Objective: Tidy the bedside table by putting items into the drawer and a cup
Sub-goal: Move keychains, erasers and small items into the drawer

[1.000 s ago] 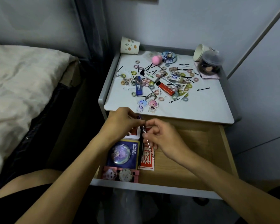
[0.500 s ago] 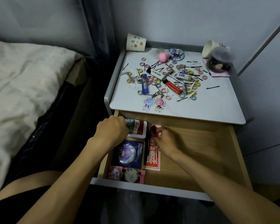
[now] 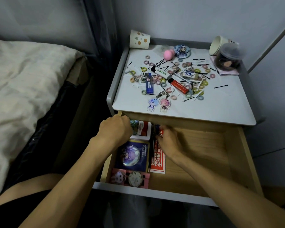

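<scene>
The wooden drawer (image 3: 204, 162) stands pulled out under the white table top (image 3: 212, 109). My left hand (image 3: 115, 127) is a closed fist at the drawer's back left corner, beside a red and white tin (image 3: 143, 130). My right hand (image 3: 169, 140), blurred, is inside the drawer with its fingertips pinched on the upper end of a dark pen (image 3: 152, 148) that lies beside a red card pack (image 3: 158, 163). A spotted paper cup (image 3: 139, 39) stands at the table's back left corner. Lighters, hair ties, bobby pins and two keychains (image 3: 158, 104) litter the top.
A blue badge card (image 3: 133, 155) and a pink card (image 3: 130, 177) fill the drawer's left side. A second cup (image 3: 217, 45) lies tipped beside a clear jar (image 3: 228, 58) at the back right. The bed (image 3: 23, 88) is on the left, with walls behind and to the right.
Both hands held a thin pen above the drawer a second ago. They have dropped into the drawer, the right hand laying the pen beside the red card pack, the left closing into a fist.
</scene>
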A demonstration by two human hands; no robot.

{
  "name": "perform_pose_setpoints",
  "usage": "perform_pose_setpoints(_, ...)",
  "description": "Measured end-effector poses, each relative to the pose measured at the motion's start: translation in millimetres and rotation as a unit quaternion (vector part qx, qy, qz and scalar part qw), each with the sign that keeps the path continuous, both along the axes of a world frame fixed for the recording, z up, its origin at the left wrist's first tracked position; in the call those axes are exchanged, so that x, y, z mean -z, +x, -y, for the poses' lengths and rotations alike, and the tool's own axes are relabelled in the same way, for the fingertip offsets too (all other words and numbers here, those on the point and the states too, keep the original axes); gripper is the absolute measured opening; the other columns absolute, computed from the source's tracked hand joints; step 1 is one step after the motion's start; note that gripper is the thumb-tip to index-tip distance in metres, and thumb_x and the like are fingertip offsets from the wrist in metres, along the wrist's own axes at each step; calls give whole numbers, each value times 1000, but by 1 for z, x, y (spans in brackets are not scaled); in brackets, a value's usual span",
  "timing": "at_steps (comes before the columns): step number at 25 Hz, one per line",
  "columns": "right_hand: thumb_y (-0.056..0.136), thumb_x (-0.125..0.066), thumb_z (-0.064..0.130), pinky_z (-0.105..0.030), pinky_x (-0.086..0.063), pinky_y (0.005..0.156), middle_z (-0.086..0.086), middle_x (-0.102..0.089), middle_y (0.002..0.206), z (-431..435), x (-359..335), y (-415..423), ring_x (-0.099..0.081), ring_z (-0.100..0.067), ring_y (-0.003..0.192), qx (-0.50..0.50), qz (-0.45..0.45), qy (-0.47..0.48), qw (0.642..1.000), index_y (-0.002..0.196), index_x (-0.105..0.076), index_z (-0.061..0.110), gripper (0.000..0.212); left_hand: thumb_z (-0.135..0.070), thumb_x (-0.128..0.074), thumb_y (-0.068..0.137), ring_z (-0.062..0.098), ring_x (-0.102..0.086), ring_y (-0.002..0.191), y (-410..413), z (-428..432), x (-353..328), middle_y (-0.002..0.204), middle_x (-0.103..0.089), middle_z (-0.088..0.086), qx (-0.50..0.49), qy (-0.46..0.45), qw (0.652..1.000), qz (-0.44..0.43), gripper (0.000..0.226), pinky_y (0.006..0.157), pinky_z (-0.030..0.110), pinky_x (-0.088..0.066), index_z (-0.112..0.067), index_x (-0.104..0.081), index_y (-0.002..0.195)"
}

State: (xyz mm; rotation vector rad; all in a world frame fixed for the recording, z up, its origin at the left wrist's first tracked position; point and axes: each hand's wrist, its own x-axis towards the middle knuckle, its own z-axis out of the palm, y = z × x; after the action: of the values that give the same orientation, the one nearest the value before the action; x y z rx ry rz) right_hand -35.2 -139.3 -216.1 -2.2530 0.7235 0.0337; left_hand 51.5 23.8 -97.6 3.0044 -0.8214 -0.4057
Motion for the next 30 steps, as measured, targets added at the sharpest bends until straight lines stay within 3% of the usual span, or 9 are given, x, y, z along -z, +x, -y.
perform_pose_setpoints(4, 97, -56, 17, -28, -59, 66, -4, -66, 102, 3, -2, -2, -67, -14, 78, -11, -5, 9, 1000, 120, -56, 16, 23, -27, -42, 98, 36, -62, 101, 1, 2, 2, 114, -63, 15, -7, 5, 1000, 4, 28, 74, 36, -39, -10, -60, 112)
perform_pose_setpoints(8, 96, -58, 20, -24, -57, 66, -4, -70, 98, 10, -18, -9, -67, -11, 77, -38, -3, -1, 999, 117, -60, 14, 22, -28, -42, 98, 34, -63, 98, 1, 3, -1, 111, -64, 12, -15, -7, 999, 31, 27, 72, 36, -39, -13, -59, 112)
perform_pose_setpoints(12, 95, -60, 24, -28, -55, 82, -2, -71, 106, 24, -54, -23, -65, -11, 95, -91, -4, -37, 995, 116, -65, 19, 23, -39, -43, 97, 34, -64, 93, -1, 9, -13, 105, -67, 10, -25, -87, 994, 58, 30, 70, 34, -42, -20, -64, 108)
perform_pose_setpoints(17, 93, -62, 21, -24, -56, 76, 7, -71, 94, 42, -120, -32, -64, -2, 81, -139, 35, -61, 988, 106, -70, 22, 15, -36, -55, 95, 12, -68, 73, -4, 21, -38, 81, -71, -6, -52, -305, 946, -91, 15, 70, 34, -57, -27, -67, 94)
perform_pose_setpoints(20, 92, -62, 18, -26, -55, 70, 5, -72, 89, 68, -140, -13, -65, -6, 74, -114, 85, -84, 986, 102, -72, 21, 14, -26, -57, 97, 16, -69, 68, 1, 30, -57, 78, -72, 0, -95, -380, 905, -169, 16, 61, 27, -54, -16, -69, 97)
perform_pose_setpoints(22, 92, -61, 18, -32, -56, 69, 1, -73, 89, 89, -142, 9, -66, -12, 75, -89, 112, -115, 983, 100, -73, 18, 14, -23, -57, 97, 19, -68, 69, 11, 42, -66, 80, -72, 3, -103, -387, 898, -183, 16, 62, 28, -54, -12, -68, 97)
perform_pose_setpoints(27, 93, -59, 20, -39, -56, 74, -4, -72, 95, 137, -142, 69, -66, -21, 86, -59, 107, -216, 969, 97, -71, 14, 14, -17, -55, 97, 18, -68, 70, 49, 73, -64, 84, -70, 4, -105, -358, 922, -102, 12, 63, 29, -55, -11, -66, 100)
perform_pose_setpoints(30, 93, -60, 18, -40, -56, 70, -8, -70, 92, 146, -138, 96, -66, -25, 80, -92, 89, -311, 942, 92, -69, 12, 11, -13, -59, 94, 19, -69, 67, 82, 82, -49, 84, -70, 7, -144, -346, 926, -37, 12, 69, 35, -59, -10, -67, 102)
